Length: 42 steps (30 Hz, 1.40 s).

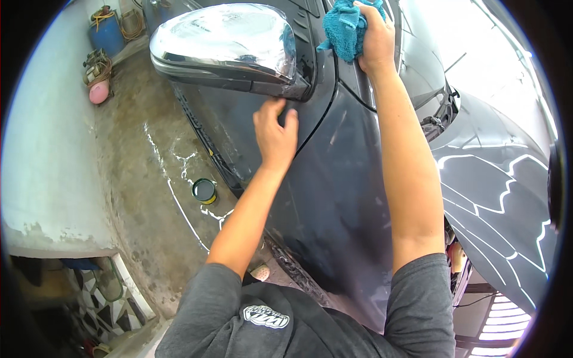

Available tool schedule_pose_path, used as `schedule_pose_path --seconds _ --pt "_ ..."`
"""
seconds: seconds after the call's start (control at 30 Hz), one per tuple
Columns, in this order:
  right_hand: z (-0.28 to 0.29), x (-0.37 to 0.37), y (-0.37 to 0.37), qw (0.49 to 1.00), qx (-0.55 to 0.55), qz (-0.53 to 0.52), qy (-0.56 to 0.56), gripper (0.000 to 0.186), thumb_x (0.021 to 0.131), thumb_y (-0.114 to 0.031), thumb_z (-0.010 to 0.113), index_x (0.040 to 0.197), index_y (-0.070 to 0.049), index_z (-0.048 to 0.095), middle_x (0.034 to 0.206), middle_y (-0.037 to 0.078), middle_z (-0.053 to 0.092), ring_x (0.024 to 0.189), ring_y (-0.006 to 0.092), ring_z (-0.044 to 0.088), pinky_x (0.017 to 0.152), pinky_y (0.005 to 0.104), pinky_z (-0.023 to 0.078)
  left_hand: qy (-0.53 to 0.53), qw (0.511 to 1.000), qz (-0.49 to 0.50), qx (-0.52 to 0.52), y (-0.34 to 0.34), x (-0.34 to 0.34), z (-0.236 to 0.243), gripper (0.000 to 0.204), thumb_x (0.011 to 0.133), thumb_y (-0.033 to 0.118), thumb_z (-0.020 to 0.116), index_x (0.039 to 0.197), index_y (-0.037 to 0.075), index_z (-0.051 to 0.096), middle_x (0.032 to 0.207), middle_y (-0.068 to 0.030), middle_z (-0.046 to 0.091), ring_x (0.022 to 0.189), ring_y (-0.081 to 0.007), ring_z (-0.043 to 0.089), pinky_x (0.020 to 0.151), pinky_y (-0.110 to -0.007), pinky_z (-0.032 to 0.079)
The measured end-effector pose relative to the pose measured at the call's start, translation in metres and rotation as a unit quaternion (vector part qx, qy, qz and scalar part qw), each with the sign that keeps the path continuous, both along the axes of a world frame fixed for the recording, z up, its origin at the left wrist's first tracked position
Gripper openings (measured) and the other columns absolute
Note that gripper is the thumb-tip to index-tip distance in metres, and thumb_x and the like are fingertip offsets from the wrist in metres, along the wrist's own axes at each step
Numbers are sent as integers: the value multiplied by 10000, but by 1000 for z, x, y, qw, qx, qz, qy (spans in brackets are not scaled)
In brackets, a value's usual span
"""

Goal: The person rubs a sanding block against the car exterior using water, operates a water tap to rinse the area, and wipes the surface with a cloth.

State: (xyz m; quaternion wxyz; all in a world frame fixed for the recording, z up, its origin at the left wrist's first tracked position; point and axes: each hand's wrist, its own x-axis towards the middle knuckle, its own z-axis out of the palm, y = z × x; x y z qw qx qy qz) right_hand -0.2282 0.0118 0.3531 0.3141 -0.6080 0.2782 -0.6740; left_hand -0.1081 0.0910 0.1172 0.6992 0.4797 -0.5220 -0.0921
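My right hand (378, 46) grips a bunched teal microfiber cloth (345, 28) against the dark grey car at the top of the view, near the base of the windshield pillar. Its thumb lies over the cloth; the other fingers are mostly hidden behind it. Just below the chrome-covered side mirror (224, 45), my left hand (276, 134) reaches up with thumb and forefinger apart. Those fingertips are at the mirror's black underside, and I cannot tell whether they press on it. Dull, smeary marks show on the dark fender (340, 173) below.
An open round tin (204, 190) stands on the stained concrete floor (140, 203) beside the car. The raised hood (495, 197) is at the right. Along the left wall are a blue drum (107, 36) and a small machine with a pink tank (99, 91).
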Motion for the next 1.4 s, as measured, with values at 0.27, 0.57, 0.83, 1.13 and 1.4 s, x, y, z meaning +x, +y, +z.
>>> schedule_pose_path --seconds 0.27,0.57,0.83,1.13,1.4 --pt "-1 -7 0 1000 -8 28 -9 171 939 -143 620 1062 -35 667 872 41 668 737 129 632 684 268 513 83 987 -81 112 -1 6 10 343 882 134 754 1192 32 648 1227 -160 662 1116 -366 588 974 -448 485" --pt "2 4 5 1000 -18 19 -10 171 938 -145 621 1063 -40 669 862 38 657 718 123 621 673 258 501 34 995 -37 81 -27 39 2 335 944 224 711 1181 4 624 1167 -185 656 1103 -355 573 978 -441 455" --pt "1 -18 0 999 -19 31 11 151 950 -147 615 1031 -29 666 865 19 658 748 112 620 691 258 493 5 997 -68 27 6 -4 -11 339 918 173 728 1204 17 633 1254 -170 653 1173 -366 567 993 -450 463" --pt "-7 -16 -12 996 -76 -37 42 135 925 -155 654 965 -26 645 841 28 660 749 112 589 694 280 479 -54 994 -99 0 39 -17 -37 408 982 179 691 1294 -57 576 1340 -231 602 1287 -353 563 1124 -426 399" --pt "-7 -11 -8 999 -42 17 1 137 922 -155 658 967 -26 645 852 38 661 777 129 599 724 300 489 18 996 -69 51 8 0 -25 381 969 197 686 1250 -41 592 1271 -240 618 1203 -369 569 1075 -443 415"
